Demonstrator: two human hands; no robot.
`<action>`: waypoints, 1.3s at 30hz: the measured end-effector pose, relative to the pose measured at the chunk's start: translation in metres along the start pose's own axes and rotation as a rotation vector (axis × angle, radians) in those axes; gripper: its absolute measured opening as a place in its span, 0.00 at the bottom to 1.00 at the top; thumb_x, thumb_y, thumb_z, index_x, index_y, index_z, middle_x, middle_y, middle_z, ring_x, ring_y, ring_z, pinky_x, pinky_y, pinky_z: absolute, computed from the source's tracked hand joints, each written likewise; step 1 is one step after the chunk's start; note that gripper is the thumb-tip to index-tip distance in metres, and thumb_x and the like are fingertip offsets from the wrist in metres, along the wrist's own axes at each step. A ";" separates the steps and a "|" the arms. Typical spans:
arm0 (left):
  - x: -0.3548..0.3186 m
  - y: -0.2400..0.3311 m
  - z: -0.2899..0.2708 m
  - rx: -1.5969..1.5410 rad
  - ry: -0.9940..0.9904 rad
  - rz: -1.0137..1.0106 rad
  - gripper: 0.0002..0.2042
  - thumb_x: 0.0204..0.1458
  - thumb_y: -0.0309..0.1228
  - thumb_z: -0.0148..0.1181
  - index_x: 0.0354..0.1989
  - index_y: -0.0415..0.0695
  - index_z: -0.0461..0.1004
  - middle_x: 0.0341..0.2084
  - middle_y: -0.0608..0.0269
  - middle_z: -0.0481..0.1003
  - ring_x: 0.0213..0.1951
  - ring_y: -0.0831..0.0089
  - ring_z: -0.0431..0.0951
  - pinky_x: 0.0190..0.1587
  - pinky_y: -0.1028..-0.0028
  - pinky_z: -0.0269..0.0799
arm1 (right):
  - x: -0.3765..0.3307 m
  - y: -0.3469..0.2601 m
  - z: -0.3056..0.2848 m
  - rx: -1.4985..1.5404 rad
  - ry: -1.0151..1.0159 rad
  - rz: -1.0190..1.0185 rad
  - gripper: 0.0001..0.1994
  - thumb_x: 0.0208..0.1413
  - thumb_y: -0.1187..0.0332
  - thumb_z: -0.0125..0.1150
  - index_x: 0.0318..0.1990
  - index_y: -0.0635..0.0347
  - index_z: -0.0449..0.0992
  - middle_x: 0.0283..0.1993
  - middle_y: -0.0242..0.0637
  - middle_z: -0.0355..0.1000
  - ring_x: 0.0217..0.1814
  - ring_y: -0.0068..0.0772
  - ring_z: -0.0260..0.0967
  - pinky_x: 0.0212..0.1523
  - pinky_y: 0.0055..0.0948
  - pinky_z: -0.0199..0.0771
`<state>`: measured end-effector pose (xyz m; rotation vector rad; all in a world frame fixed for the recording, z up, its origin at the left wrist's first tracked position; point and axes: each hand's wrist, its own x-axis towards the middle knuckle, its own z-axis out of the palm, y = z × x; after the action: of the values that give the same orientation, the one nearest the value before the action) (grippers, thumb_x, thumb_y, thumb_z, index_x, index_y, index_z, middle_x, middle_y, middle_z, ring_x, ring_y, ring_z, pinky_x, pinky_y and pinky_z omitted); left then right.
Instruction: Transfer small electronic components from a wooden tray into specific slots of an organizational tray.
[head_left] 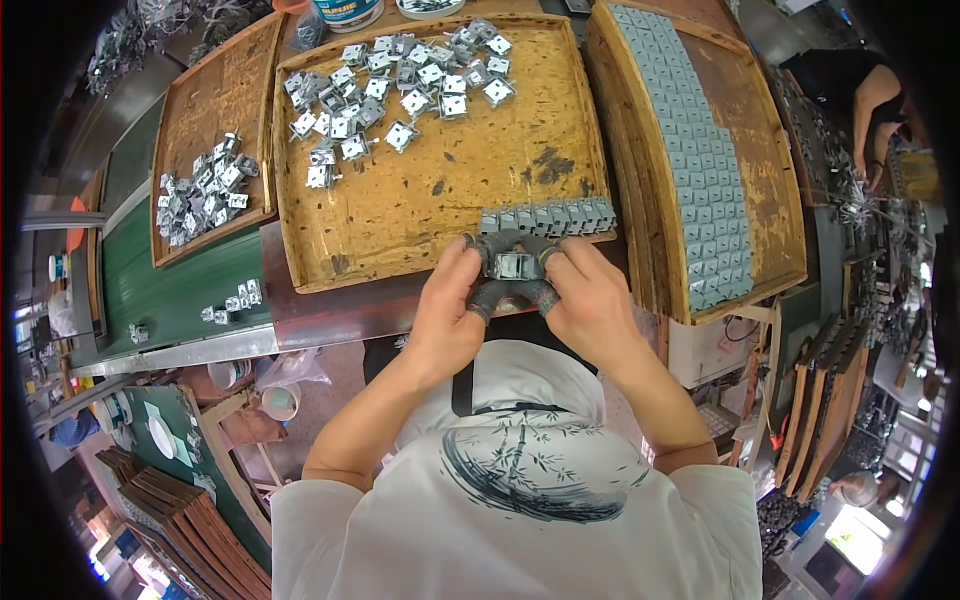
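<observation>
Both of my hands meet over the near edge of a worn wooden tray. My left hand and my right hand, with dark covers on the fingertips, pinch one small metal bracket part between them. Just beyond the fingers a short row of the same grey parts lies side by side on the tray. A loose heap of metal bracket parts covers the tray's far half.
A second wooden tray on the right carries neat rows of grey parts. A smaller tray on the left holds another heap. A few parts lie on the green belt. Another person's arm works at far right.
</observation>
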<state>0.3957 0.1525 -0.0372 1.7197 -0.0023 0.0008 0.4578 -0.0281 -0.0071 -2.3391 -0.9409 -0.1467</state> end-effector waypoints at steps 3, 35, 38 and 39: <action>-0.001 -0.006 0.010 -0.020 0.076 0.032 0.24 0.43 0.12 0.55 0.53 0.36 0.67 0.42 0.47 0.64 0.43 0.51 0.67 0.46 0.69 0.67 | -0.005 0.003 0.013 -0.034 0.044 0.003 0.14 0.41 0.78 0.68 0.38 0.63 0.76 0.35 0.43 0.69 0.35 0.49 0.71 0.32 0.41 0.72; 0.042 -0.084 -0.060 0.364 0.058 -0.064 0.26 0.40 0.23 0.65 0.53 0.39 0.73 0.43 0.51 0.65 0.44 0.53 0.69 0.49 0.65 0.68 | 0.025 0.066 0.019 -0.030 -0.209 0.232 0.25 0.45 0.57 0.72 0.47 0.63 0.75 0.52 0.47 0.71 0.58 0.48 0.66 0.55 0.42 0.67; 0.053 -0.099 -0.058 0.204 -0.020 -0.156 0.25 0.41 0.23 0.62 0.53 0.37 0.73 0.42 0.49 0.66 0.44 0.52 0.69 0.50 0.66 0.67 | 0.032 0.064 0.034 -0.183 -0.339 0.190 0.27 0.43 0.58 0.70 0.51 0.64 0.73 0.58 0.48 0.65 0.66 0.52 0.55 0.64 0.48 0.57; 0.057 -0.110 -0.056 0.262 -0.083 -0.209 0.24 0.41 0.23 0.58 0.52 0.35 0.72 0.40 0.49 0.68 0.44 0.53 0.70 0.50 0.66 0.67 | 0.029 0.067 0.046 -0.266 -0.345 0.148 0.29 0.43 0.58 0.70 0.52 0.64 0.72 0.59 0.48 0.65 0.67 0.52 0.55 0.64 0.49 0.55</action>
<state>0.4530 0.2237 -0.1377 1.9733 0.1202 -0.2343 0.5180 -0.0226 -0.0686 -2.7281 -0.9499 0.2110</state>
